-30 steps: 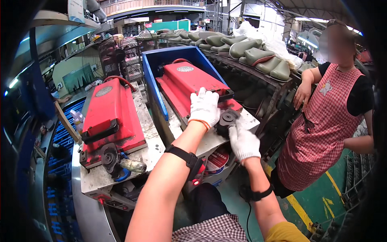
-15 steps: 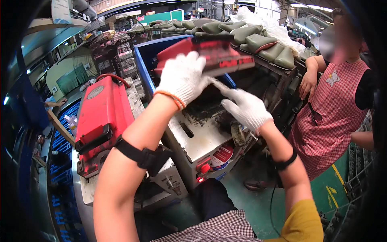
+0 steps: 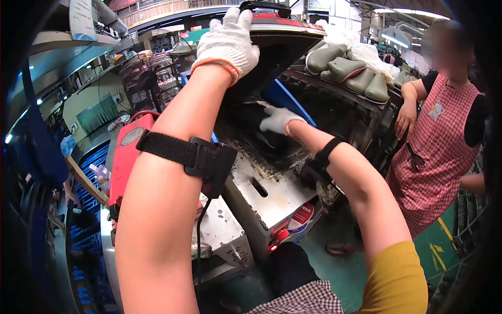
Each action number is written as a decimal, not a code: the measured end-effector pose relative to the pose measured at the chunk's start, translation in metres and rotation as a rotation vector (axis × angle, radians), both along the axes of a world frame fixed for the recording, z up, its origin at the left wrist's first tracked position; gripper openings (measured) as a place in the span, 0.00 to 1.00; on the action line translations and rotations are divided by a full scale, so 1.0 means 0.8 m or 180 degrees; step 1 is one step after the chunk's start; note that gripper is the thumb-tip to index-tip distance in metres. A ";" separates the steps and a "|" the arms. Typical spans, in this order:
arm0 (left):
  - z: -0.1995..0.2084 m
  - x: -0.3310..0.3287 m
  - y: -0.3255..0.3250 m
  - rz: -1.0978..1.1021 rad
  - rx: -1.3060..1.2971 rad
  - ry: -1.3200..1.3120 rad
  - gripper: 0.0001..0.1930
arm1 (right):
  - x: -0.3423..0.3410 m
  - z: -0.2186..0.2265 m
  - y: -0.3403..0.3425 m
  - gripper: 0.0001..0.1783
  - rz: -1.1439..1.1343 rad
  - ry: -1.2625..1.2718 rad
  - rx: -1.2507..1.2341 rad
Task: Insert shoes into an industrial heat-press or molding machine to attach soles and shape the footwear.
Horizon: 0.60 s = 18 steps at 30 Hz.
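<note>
Lid [image 3: 274, 49] already stands raised, upper centre, not shut; left hand [image 3: 226, 44] has fingers against it, grip unclear; right hand [image 3: 280, 121] reaches over open machine [image 3: 280, 193], mid-frame, finger hold unclear.

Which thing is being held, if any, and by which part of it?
The left hand holds up the lid near its black handle; exact grip unclear. Whether the right hand holds anything cannot be told.

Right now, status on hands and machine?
Left hand at raised lid. Right hand over open machine. Left forearm partly hides neighbouring red machine.
</note>
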<state>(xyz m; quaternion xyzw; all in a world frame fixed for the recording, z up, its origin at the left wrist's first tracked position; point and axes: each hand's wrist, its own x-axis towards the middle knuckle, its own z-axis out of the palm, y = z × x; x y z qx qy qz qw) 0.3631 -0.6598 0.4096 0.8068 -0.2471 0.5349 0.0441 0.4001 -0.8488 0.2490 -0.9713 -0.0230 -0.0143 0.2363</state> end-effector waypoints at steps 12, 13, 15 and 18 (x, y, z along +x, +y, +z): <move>-0.155 -0.093 0.084 -0.2099 -0.3437 0.3521 0.19 | -0.319 -0.052 -0.067 0.32 0.0771 0.0458 0.5192; -0.171 -0.117 0.103 -0.2657 -0.3685 0.4188 0.18 | -0.347 -0.075 -0.059 0.34 0.0616 0.0739 0.5609; -0.195 -0.192 0.077 -0.3603 -0.4091 0.3743 0.24 | -0.401 -0.108 -0.034 0.39 0.1163 0.0736 0.6133; -0.222 -0.275 0.077 -0.3665 -0.3127 0.3212 0.36 | -0.449 -0.223 -0.038 0.45 0.1141 0.1492 0.7096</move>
